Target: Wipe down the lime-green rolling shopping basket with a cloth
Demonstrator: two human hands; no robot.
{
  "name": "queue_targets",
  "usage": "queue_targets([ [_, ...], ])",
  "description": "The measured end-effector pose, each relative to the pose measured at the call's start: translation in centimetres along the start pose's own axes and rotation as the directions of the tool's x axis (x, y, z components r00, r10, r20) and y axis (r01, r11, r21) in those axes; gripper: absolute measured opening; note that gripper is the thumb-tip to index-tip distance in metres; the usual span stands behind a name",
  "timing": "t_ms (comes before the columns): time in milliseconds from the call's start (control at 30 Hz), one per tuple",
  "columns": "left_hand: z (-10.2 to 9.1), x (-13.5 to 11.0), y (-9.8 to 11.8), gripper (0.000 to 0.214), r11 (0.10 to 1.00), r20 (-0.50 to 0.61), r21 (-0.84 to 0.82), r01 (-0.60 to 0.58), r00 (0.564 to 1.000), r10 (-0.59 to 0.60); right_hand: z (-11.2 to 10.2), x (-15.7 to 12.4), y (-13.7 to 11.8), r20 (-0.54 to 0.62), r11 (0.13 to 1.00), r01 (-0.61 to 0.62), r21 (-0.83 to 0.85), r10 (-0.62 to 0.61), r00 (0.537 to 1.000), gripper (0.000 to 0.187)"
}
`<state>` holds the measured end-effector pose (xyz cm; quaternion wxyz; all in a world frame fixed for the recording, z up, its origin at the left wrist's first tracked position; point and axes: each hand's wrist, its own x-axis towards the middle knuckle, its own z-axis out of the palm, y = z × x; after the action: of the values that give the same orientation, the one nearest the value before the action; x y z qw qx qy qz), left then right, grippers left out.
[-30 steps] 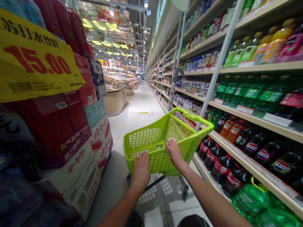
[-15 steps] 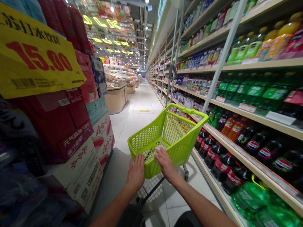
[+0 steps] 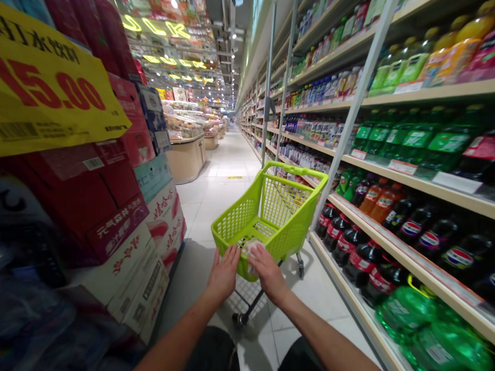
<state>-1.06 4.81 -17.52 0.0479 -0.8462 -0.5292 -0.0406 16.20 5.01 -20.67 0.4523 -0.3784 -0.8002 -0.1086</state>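
Shelves (image 3: 443, 92) and cartons (image 3: 117, 230) flank the cart (image 3: 290, 235).

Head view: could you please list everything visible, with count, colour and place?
Shopping cart: one, lime green, centre
Crumpled wad: one, off-white, cart's near end
Price sign: one, yellow, upper left
Boxes: many, mostly red and white, stacked left
Shelves: many, cream edges, right
Bottles: many, mixed colours, on shelves
Counters: several, tan, ahead on left
Neon signs: several, yellow, above counters
Floor tiles: many, pale, under and beyond cart
Left hand: one, at cart's near rim
Right hand: one, on wad
Legs: two, dark clothing, bottom edge
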Motion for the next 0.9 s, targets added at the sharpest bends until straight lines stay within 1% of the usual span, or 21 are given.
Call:
queue_targets([
  [67, -0.2, 0.2, -0.2, 0.071, 1.000, 0.014, 0.006, 0.002, 1.000, -0.002, -0.3, -0.2, 0.7, -0.093, 0.994, -0.104, -0.019, 0.102, 0.990, 0.037],
  [100, -0.3, 0.3, -0.2, 0.071, 1.000, 0.021, 0.007, 0.006, 1.000, -0.007, -0.3, -0.7, 1.0, -0.121, 0.989, -0.148, -0.021, 0.145, 0.982, 0.037],
  [133, -0.4, 0.4, -0.2, 0.072, 1.000, 0.028, 0.009, 0.013, 1.000, -0.013, -0.1, -1.5, 1.1, -0.125, 0.986, -0.168, -0.018, 0.164, 0.979, 0.037],
  [167, -0.5, 0.4, -0.1, 0.072, 1.000, 0.034, 0.012, 0.021, 0.999, -0.021, 0.2, -2.5, 1.0, -0.103, 0.988, -0.154, -0.011, 0.152, 0.983, 0.036],
  [233, -0.7, 0.4, 0.1, 0.073, 0.999, 0.054, 0.024, 0.043, 0.998, -0.045, 1.0, -4.7, 0.4, -0.030, 0.998, -0.066, 0.015, 0.066, 0.997, 0.031],
  [300, -0.9, 0.4, 0.3, 0.073, 0.998, 0.080, 0.031, 0.061, 0.995, -0.063, 1.3, -6.1, -0.3, 0.013, 0.999, 0.008, 0.036, -0.008, 1.000, 0.028],
  [367, -1.0, 0.5, 0.5, 0.074, 0.998, 0.098, 0.029, 0.052, 0.994, -0.055, 0.7, -5.8, -0.6, -0.011, 0.999, 0.005, 0.036, -0.005, 1.000, 0.029],
  [467, -1.0, 0.6, 0.8, 0.075, 0.999, 0.096, 0.023, 0.039, 0.994, -0.041, -0.9, -3.4, -0.3, -0.084, 0.998, -0.058, 0.034, 0.060, 0.995, 0.034],
  [533, -1.0, 0.7, 1.0, 0.075, 0.999, 0.093, 0.021, 0.040, 0.995, -0.042, -1.2, -2.7, -0.1, -0.096, 0.997, -0.061, 0.042, 0.065, 0.993, 0.033],
  [600, -0.9, 0.8, 1.3, 0.075, 0.999, 0.095, 0.015, 0.035, 0.995, -0.036, -0.7, -3.4, -0.3, -0.071, 0.999, -0.030, 0.041, 0.033, 0.997, 0.030],
  [667, -1.0, 0.8, 1.5, 0.074, 1.000, 0.098, 0.003, 0.023, 0.995, -0.024, -0.3, -4.9, -0.6, -0.029, 0.999, 0.016, 0.044, -0.015, 0.999, 0.027],
  [733, -1.2, 0.9, 1.6, 0.073, 1.000, 0.096, -0.012, 0.012, 0.995, -0.011, -0.6, -5.7, -0.8, -0.003, 0.998, 0.029, 0.053, -0.029, 1.000, 0.026],
  [767, -1.4, 1.0, 1.6, 0.072, 1.000, 0.089, -0.022, 0.003, 0.996, -0.001, -1.1, -5.6, -0.8, -0.005, 0.998, 0.015, 0.059, -0.015, 1.000, 0.027],
  [833, -1.8, 1.2, 1.3, 0.068, 0.999, 0.056, -0.044, -0.016, 0.998, 0.018, -2.4, -4.2, -0.6, -0.030, 0.997, -0.036, 0.064, 0.038, 0.999, 0.031],
  [900, -2.1, 1.7, 0.7, 0.064, 0.998, 0.020, -0.056, 0.010, 1.000, -0.009, -3.2, -2.2, -0.4, -0.062, 0.994, -0.093, 0.050, 0.096, 0.993, 0.034],
])
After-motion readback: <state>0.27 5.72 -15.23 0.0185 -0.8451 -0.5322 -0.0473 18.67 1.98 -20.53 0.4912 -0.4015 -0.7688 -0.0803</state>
